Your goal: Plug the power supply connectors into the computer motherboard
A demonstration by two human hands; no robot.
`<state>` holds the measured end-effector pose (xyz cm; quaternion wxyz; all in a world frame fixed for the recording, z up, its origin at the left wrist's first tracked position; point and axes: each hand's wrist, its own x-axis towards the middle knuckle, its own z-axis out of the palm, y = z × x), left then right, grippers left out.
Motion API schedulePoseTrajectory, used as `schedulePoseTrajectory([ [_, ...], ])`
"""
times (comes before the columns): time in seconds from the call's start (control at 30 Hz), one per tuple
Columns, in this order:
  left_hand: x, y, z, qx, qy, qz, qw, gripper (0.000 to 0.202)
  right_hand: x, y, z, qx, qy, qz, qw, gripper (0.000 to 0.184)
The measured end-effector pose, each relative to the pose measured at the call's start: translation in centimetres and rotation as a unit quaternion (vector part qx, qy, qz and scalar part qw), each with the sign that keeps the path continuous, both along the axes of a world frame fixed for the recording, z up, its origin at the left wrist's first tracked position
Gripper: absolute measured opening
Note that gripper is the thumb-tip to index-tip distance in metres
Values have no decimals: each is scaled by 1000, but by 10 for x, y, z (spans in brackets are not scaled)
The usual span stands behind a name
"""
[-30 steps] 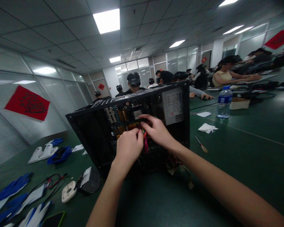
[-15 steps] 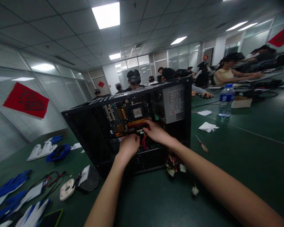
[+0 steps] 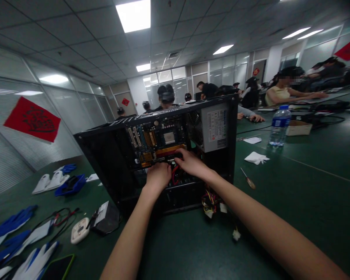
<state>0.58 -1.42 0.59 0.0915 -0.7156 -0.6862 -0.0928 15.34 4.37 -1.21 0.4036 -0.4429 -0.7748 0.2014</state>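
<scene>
An open black computer case point(image 3: 99, 155) stands in front of me on the green table, its inside facing me. The motherboard point(image 3: 146, 144) and the silver power supply point(image 3: 217, 132) show in its upper part. My left hand point(image 3: 159, 175) reaches in below the motherboard with curled fingers; their tips and whatever they grip are hidden. Just beside it, my right hand point(image 3: 189, 162) has its bent fingers at the lower edge of the motherboard, by the red and yellow slots point(image 3: 170, 151). I cannot make out what is between them. A red cable point(image 3: 175, 175) runs between both hands.
Loose power connectors point(image 3: 210, 204) hang over the case's front edge. To the right are a screwdriver point(image 3: 248, 179), a crumpled tissue point(image 3: 256, 158) and a water bottle point(image 3: 280, 126). Left lie gloves point(image 3: 35, 260), a phone point(image 3: 58, 268), a white round-cornered device point(image 3: 80, 230) and a blue tray point(image 3: 70, 186).
My left hand has shifted slightly, with its fingers curled further in beside the red cable. The right hand stays almost in place. The whole view has shifted a little.
</scene>
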Motion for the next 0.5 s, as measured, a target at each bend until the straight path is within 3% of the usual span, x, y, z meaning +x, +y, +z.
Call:
schedulePoseTrajectory([
  [0.33, 3, 9, 5, -17, -12, 7, 1000, 38, 1, 1, 0, -1, -5, -4, 1000, 29],
  [0.5, -3, 12, 6, -36, -35, 6, 999, 36, -6, -2, 1, -49, 28, -14, 998, 37],
])
